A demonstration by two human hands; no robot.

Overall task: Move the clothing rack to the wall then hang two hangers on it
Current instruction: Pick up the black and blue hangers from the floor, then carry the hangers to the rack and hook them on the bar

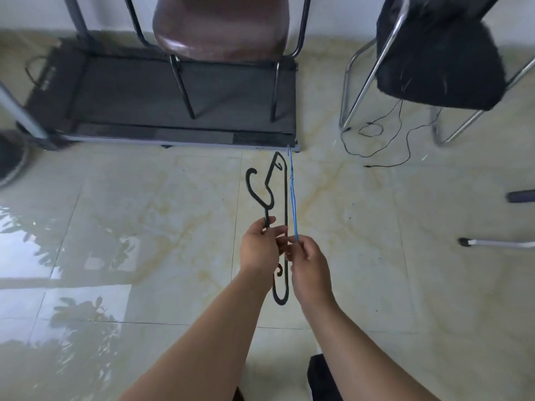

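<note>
My left hand (pixel 259 247) grips a black plastic hanger (pixel 285 198) near the base of its hook, holding it edge-on above the floor with the hook curling to the left. Beside it my right hand (pixel 309 267) pinches a thin blue wire hanger (pixel 293 198), also seen edge-on and pointing away from me. The two hangers run nearly parallel and close together. A grey metal pole (pixel 20 111) with a dark base stands at the far left; I cannot tell whether it belongs to the clothing rack.
A treadmill (pixel 130 91) lies flat on the tiled floor ahead, with a brown chair (pixel 223 27) standing on it. A black chair with chrome legs (pixel 434 53) stands at the right, a thin black cable (pixel 385 146) trailing below it. A fan base (pixel 11 160) sits at left.
</note>
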